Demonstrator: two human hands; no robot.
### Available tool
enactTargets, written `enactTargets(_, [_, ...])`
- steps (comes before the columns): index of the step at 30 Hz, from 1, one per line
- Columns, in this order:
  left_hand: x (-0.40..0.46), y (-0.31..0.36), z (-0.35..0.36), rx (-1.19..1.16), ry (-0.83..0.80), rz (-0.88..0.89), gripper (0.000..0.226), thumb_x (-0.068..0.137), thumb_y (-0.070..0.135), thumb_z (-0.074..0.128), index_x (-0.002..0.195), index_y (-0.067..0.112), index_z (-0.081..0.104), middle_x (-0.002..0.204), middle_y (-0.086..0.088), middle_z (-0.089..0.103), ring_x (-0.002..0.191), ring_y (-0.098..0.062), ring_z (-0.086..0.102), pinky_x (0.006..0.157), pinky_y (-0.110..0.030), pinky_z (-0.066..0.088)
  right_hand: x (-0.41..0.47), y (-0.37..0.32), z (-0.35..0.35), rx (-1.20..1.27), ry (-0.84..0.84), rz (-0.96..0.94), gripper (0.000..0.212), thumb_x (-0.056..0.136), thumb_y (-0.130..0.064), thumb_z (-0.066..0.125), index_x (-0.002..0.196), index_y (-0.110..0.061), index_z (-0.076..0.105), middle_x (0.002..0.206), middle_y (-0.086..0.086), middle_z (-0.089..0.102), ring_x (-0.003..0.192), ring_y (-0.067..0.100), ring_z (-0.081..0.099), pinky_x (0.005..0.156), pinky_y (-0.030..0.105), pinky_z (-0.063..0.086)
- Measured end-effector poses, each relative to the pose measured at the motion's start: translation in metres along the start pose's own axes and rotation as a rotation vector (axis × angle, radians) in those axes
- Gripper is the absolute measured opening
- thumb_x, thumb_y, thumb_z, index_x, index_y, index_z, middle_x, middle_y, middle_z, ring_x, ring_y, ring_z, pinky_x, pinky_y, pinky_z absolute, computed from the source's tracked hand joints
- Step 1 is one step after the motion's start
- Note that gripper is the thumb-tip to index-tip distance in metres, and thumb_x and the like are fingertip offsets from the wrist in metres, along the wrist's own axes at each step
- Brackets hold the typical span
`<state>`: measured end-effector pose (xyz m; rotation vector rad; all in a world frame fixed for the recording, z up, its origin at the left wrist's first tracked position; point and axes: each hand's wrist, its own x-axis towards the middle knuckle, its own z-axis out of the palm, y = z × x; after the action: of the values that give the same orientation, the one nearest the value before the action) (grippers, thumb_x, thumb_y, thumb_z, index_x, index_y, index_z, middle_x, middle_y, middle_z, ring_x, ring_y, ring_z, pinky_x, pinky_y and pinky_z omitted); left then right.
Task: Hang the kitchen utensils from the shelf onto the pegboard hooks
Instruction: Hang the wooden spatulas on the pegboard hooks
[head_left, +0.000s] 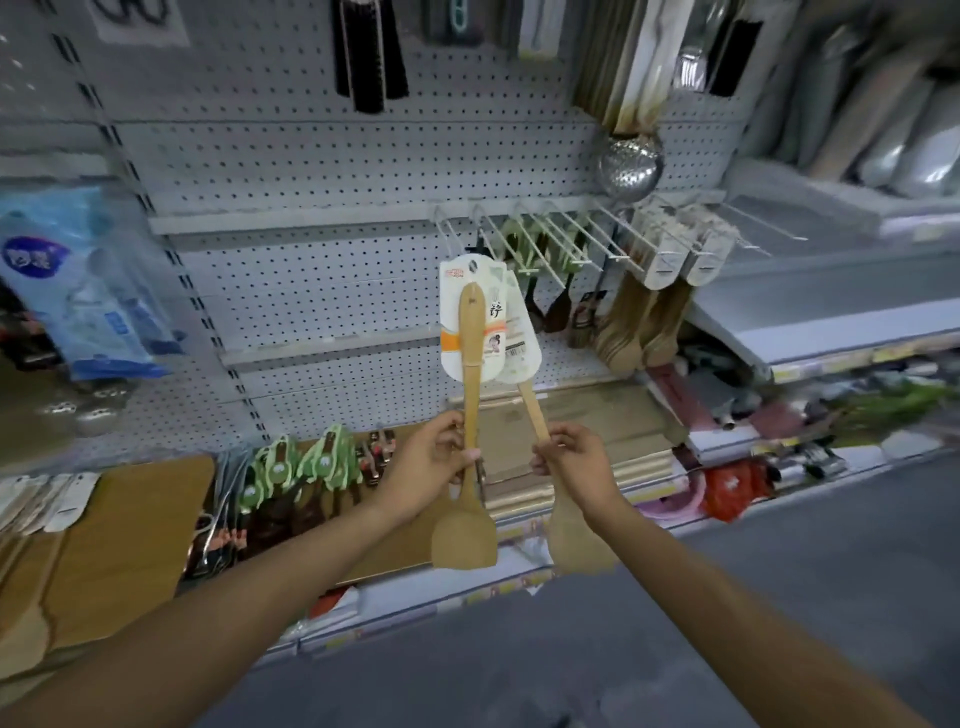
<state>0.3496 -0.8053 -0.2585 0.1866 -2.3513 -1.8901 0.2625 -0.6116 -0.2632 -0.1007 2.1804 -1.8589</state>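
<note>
In the head view, the person holds one wooden spatula in each hand, both with the blade down and the carded handle end up. The left hand (441, 452) has its fingers curled round the shaft of the left spatula (470, 415), which stands almost upright; its backing card (467, 312) reaches up to just below the row of pegboard hooks (524, 234). The right hand (571, 457) pinches the shaft of the right spatula (535, 410), whose long axis tilts so that its top leans left, tucking its card behind and against the left one.

The relation that matters is vertical: the hang holes at the top of the cards lie above both hands, on the far end of each long axis, and the free hooks sit just above and slightly right of those card tops. The hooks jut out from the pegboard (311, 291) toward the person. The left spatula's card looks nearest the leftmost hooks, so it seems likeliest to go on first, by a short lift and a push toward the board. More wooden utensils (639, 322) already hang further right. Blur hides the hole itself.
</note>
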Motion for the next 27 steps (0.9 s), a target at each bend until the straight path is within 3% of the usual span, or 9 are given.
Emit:
enactTargets(3, [0.036, 0.012, 0.055, -0.019, -0.029, 0.012, 0.027, 0.090, 0.009, 0.072, 0.111, 0.021, 0.061, 0.094, -0.015, 0.070, 0.089, -0.027, 0.074, 0.066, -0.032, 0.061, 0.021, 0.003, -0.063, 0.002, 0.021, -0.023, 0.018, 0.092, 0.009, 0.054, 0.084, -0.006, 0.055, 0.073, 0.012, 0.057, 0.058, 0.023, 0.058, 0.058, 0.033, 0.056])
enactTargets(9, [0.107, 0.038, 0.158, 0.004, -0.078, 0.047, 0.021, 0.093, 0.019, 0.070, 0.095, 0.039, 0.062, 0.089, -0.006, 0.074, 0.086, -0.024, 0.075, 0.070, -0.043, 0.063, 0.070, 0.000, -0.186, 0.000, 0.073, -0.047, 0.017, 0.090, 0.013, 0.054, 0.101, 0.001, 0.055, 0.077, 0.014, 0.058, 0.058, 0.022, 0.063, 0.064, 0.036, 0.058])
enactTargets(13, [0.145, 0.056, 0.216, -0.004, -0.090, 0.064, 0.022, 0.094, 0.022, 0.069, 0.089, 0.042, 0.062, 0.086, -0.003, 0.074, 0.087, -0.024, 0.074, 0.070, -0.042, 0.063, 0.094, -0.007, -0.246, 0.020, 0.090, -0.062, 0.018, 0.090, 0.015, 0.052, 0.103, 0.002, 0.052, 0.074, 0.012, 0.057, 0.059, 0.023, 0.063, 0.071, 0.043, 0.057])
enactTargets(17, [0.175, 0.062, 0.258, 0.018, -0.088, 0.069, 0.005, 0.095, 0.023, 0.067, 0.093, 0.025, 0.063, 0.088, -0.004, 0.074, 0.086, -0.020, 0.074, 0.068, -0.037, 0.063, 0.118, -0.008, -0.285, 0.087, 0.106, -0.078, 0.013, 0.092, 0.007, 0.057, 0.102, 0.002, 0.051, 0.075, 0.015, 0.058, 0.058, 0.022, 0.064, 0.071, 0.044, 0.058])
enactTargets(20, [0.196, 0.062, 0.280, 0.043, -0.070, 0.065, 0.006, 0.093, 0.022, 0.070, 0.090, 0.018, 0.068, 0.091, -0.008, 0.072, 0.080, -0.020, 0.072, 0.065, -0.032, 0.062, 0.137, -0.006, -0.305, 0.110, 0.117, -0.098, 0.013, 0.092, 0.001, 0.061, 0.100, 0.003, 0.051, 0.071, 0.013, 0.060, 0.057, 0.022, 0.064, 0.069, 0.043, 0.058])
enactTargets(25, [0.233, 0.058, 0.299, 0.031, -0.070, 0.058, 0.004, 0.090, 0.020, 0.072, 0.092, 0.024, 0.072, 0.089, 0.000, 0.073, 0.077, -0.018, 0.074, 0.068, -0.035, 0.063, 0.171, 0.004, -0.325, 0.161, 0.138, -0.093, 0.006, 0.091, 0.000, 0.063, 0.093, 0.001, 0.057, 0.072, 0.016, 0.063, 0.070, 0.033, 0.062, 0.078, 0.051, 0.056])
enactTargets(27, [0.249, 0.058, 0.303, 0.058, -0.103, 0.081, 0.008, 0.091, 0.019, 0.072, 0.097, 0.025, 0.071, 0.092, 0.006, 0.070, 0.076, -0.015, 0.074, 0.067, -0.033, 0.063, 0.186, 0.007, -0.330, 0.144, 0.166, -0.092, 0.007, 0.093, -0.002, 0.061, 0.094, 0.004, 0.057, 0.074, 0.021, 0.063, 0.068, 0.031, 0.062, 0.075, 0.047, 0.057])
